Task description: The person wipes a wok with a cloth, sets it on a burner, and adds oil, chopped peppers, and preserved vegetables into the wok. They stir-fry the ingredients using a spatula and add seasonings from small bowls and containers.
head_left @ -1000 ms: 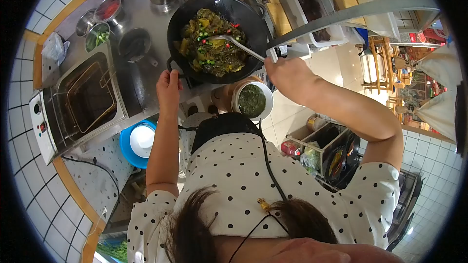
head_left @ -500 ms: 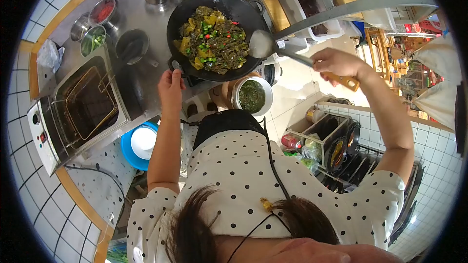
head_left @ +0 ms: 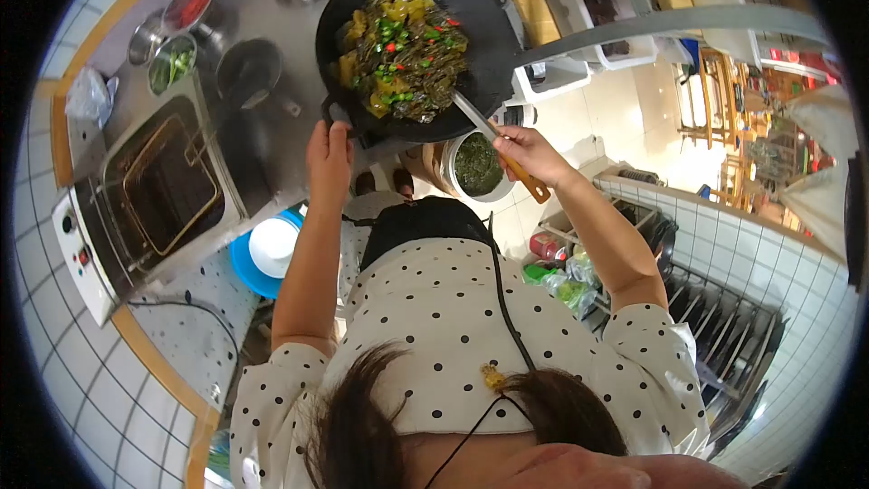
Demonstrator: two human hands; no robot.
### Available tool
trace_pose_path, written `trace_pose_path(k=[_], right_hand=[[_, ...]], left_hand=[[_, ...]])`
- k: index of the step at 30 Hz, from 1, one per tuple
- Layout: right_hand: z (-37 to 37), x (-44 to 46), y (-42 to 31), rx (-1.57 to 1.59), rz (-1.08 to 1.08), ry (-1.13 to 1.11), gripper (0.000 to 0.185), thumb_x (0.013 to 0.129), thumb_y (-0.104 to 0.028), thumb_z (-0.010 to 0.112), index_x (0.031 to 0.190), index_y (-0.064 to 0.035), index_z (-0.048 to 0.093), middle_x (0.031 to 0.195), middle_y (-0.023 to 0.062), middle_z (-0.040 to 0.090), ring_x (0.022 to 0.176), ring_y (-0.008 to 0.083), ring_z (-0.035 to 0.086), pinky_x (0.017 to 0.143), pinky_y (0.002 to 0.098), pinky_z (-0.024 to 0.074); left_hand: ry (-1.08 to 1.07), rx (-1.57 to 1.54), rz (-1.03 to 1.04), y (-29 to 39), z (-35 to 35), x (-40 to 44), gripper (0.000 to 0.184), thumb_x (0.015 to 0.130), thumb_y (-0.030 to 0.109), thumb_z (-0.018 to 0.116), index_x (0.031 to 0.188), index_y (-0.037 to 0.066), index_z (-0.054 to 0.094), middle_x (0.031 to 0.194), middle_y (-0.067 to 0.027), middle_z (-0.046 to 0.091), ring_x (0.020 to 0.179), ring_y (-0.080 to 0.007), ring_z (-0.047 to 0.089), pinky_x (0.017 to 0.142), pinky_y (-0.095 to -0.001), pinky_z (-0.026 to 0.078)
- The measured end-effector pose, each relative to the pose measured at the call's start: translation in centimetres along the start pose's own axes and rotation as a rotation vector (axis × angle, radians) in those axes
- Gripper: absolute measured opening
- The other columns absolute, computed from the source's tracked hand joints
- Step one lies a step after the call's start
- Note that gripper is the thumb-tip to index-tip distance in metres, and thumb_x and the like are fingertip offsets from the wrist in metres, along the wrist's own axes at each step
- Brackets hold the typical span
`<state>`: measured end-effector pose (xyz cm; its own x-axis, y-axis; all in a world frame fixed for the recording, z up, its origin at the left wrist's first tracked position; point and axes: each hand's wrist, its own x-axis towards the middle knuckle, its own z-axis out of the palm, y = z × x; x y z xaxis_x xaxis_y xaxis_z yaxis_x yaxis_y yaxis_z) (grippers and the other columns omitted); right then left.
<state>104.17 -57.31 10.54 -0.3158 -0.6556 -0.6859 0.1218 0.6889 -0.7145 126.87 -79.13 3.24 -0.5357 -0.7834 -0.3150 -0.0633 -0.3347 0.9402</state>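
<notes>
My left hand (head_left: pixel 329 156) is closed round the near-left loop handle of a black wok (head_left: pixel 496 45). Dark leafy greens (head_left: pixel 407 59) with yellowish pieces and chopped red and green peppers fill the wok's left and middle. In my right hand (head_left: pixel 534 156) is a metal ladle (head_left: pixel 477 118), gripped near its orange-brown handle end. The ladle's head is in the greens at their lower right edge and is hidden by them.
A fryer (head_left: pixel 167 183) stands left, with bowls of red (head_left: pixel 188 5) and green pieces (head_left: pixel 172 65) behind it. Below the wok is a white-rimmed pot (head_left: pixel 478 166) of greens. A curved metal bar (head_left: pixel 670 23) runs right of the wok. A rack (head_left: pixel 724 317) stands lower right.
My right hand has swung back left and down from beyond the wok's right rim, and the ladle's head has gone into the greens. My left hand has kept hold of the wok's handle.
</notes>
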Motion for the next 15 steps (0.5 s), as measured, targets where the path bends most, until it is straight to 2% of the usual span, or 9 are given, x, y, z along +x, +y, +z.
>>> trace_pose_path(k=[4, 7, 8, 9, 11, 14, 15], right_hand=[[-2.5, -0.7, 2.0, -0.332, -0.163, 0.081, 0.047, 0.084, -0.038, 0.061, 0.112, -0.0006, 0.055, 0.080, 0.0091, 0.060, 0.072, 0.0170, 0.059, 0.066, 0.0279, 0.0484], [-4.2, -2.2, 3.7, -0.171, -0.255, 0.186, 0.060, 0.080, -0.040, 0.066, 0.120, 0.0014, 0.050, 0.092, 0.0138, 0.061, 0.088, 0.0194, 0.058, 0.078, 0.0295, 0.0453], [-3.9, -3.9, 2.8, -0.090, -0.254, 0.290, 0.055, 0.079, -0.041, 0.068, 0.112, 0.0007, 0.056, 0.098, 0.0138, 0.059, 0.088, 0.0184, 0.057, 0.078, 0.0301, 0.0444], [-5.5, -4.4, 4.2, -0.224, -0.322, 0.339, 0.043, 0.078, -0.040, 0.068, 0.089, 0.0016, 0.063, 0.099, 0.0130, 0.059, 0.083, 0.0188, 0.057, 0.074, 0.0286, 0.0448], [-7.1, -6.9, 6.4, -0.214, -0.258, 0.521, 0.035, 0.077, -0.029, 0.069, 0.066, 0.0019, 0.060, 0.103, 0.0154, 0.058, 0.081, 0.0207, 0.057, 0.072, 0.0291, 0.0452], [-9.3, -11.0, 12.1, -0.197, -0.406, 0.802, 0.031, 0.072, -0.018, 0.068, 0.055, 0.0026, 0.053, 0.109, 0.0202, 0.058, 0.083, 0.0244, 0.059, 0.073, 0.0337, 0.0465], [-10.5, -12.5, 15.0, -0.273, -0.353, 0.845, 0.023, 0.071, -0.016, 0.068, 0.062, 0.0025, 0.057, 0.116, 0.0226, 0.052, 0.091, 0.0273, 0.057, 0.078, 0.0347, 0.0456]], left_hand=[[0.016, -0.035, -0.001, -0.2, 0.1, 0.1, 0.023, 0.093, 0.029, 0.049, 0.086, 0.007, 0.053, 0.064, 0.0013, 0.042, 0.056, -0.0065, 0.038, 0.048, -0.0242, 0.029], [0.064, 0.010, 0.017, -1.0, -0.2, 0.7, 0.024, 0.092, 0.031, 0.050, 0.086, 0.008, 0.052, 0.064, 0.0020, 0.040, 0.055, -0.0066, 0.036, 0.048, -0.0245, 0.028], [0.064, -0.010, 0.024, -0.3, 0.2, 0.4, 0.024, 0.093, 0.030, 0.049, 0.087, 0.008, 0.052, 0.063, 0.0024, 0.038, 0.054, -0.0069, 0.034, 0.048, -0.0247, 0.027], [0.087, -0.018, 0.025, -0.6, 0.2, 0.7, 0.025, 0.093, 0.031, 0.049, 0.086, 0.007, 0.052, 0.062, 0.0021, 0.036, 0.052, -0.0073, 0.031, 0.047, -0.0257, 0.025], [0.077, 0.013, 0.081, -1.3, -0.3, 0.9, 0.024, 0.094, 0.030, 0.048, 0.089, 0.006, 0.052, 0.063, 0.0024, 0.039, 0.052, -0.0064, 0.033, 0.046, -0.0241, 0.026], [0.230, 0.104, 0.148, -2.9, -0.4, 0.7, 0.024, 0.095, 0.028, 0.045, 0.103, 0.006, 0.050, 0.066, 0.0018, 0.044, 0.053, -0.0064, 0.036, 0.046, -0.0213, 0.029], [0.255, 0.048, 0.228, -2.9, 0.6, -0.5, 0.027, 0.095, 0.027, 0.044, 0.111, 0.006, 0.046, 0.069, 0.0001, 0.046, 0.054, -0.0074, 0.038, 0.047, -0.0211, 0.031]])
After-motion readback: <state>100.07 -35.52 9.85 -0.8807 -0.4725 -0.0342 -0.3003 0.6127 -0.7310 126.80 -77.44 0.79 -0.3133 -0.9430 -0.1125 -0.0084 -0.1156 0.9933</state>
